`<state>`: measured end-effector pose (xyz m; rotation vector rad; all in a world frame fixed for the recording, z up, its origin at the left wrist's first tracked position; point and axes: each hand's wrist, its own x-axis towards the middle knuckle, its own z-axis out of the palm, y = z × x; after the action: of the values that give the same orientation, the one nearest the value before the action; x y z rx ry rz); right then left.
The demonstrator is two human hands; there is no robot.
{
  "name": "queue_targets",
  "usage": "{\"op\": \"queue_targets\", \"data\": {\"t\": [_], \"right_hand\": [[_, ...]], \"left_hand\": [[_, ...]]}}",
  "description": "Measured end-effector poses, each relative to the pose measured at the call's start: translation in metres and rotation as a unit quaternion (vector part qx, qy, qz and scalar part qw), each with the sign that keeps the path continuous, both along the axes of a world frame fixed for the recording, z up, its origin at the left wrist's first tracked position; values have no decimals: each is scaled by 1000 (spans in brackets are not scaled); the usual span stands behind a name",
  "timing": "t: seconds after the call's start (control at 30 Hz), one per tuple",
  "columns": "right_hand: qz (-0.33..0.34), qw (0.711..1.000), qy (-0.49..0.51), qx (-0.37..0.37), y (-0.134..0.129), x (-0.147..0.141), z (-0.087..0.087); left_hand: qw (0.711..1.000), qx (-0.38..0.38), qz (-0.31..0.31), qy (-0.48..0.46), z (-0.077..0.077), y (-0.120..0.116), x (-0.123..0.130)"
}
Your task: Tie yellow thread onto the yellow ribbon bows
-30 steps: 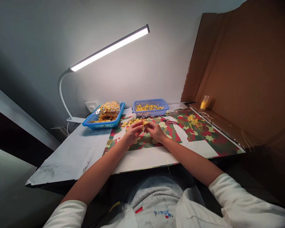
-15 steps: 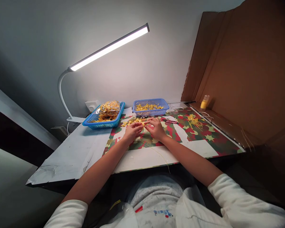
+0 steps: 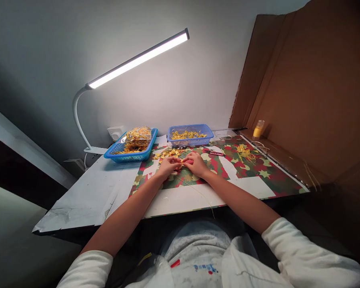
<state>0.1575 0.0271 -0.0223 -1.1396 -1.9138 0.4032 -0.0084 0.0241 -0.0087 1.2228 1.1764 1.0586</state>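
My left hand (image 3: 169, 166) and my right hand (image 3: 197, 164) meet over the camouflage-patterned sheet, fingertips pinched together. Between them is a small yellow piece (image 3: 181, 162), mostly covered by the fingers, so its exact kind cannot be made out. A thin yellow thread (image 3: 199, 191) trails from below the hands toward the table's front edge. Just beyond my fingers lies a pile of yellow ribbon-like pieces (image 3: 171, 153). To the right of the pile, past my right hand, rests a pair of small red-handled snips (image 3: 214, 153).
A blue basket (image 3: 127, 159) with yellow pieces and a plastic bag stands at back left, a lilac-blue basket (image 3: 190, 141) of yellow pieces at back centre. Yellow thread scraps (image 3: 245, 153) and a small bottle (image 3: 258, 129) are right. A lamp (image 3: 138, 60) arches above; cardboard (image 3: 303, 88) walls the right.
Both hands have come slightly lower and nearer to me, and my right fingers are bent more closely around the yellow piece. The baskets and snips have not moved.
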Motion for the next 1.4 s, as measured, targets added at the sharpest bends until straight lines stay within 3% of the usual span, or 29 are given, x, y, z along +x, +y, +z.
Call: {"op": "queue_targets", "data": {"t": [0.47,0.97,1.4], "right_hand": [[12,1000,2,-1,7,-7,-4],[3,999,-26,-36,9,-11,-6],[19,1000,-10,17,0,-10,1]], "left_hand": [[999,-22,9,20,4,4,-2],[998,17,-10,57,7,-2,0],[999,2,-40,7,5,1,-5]]}}
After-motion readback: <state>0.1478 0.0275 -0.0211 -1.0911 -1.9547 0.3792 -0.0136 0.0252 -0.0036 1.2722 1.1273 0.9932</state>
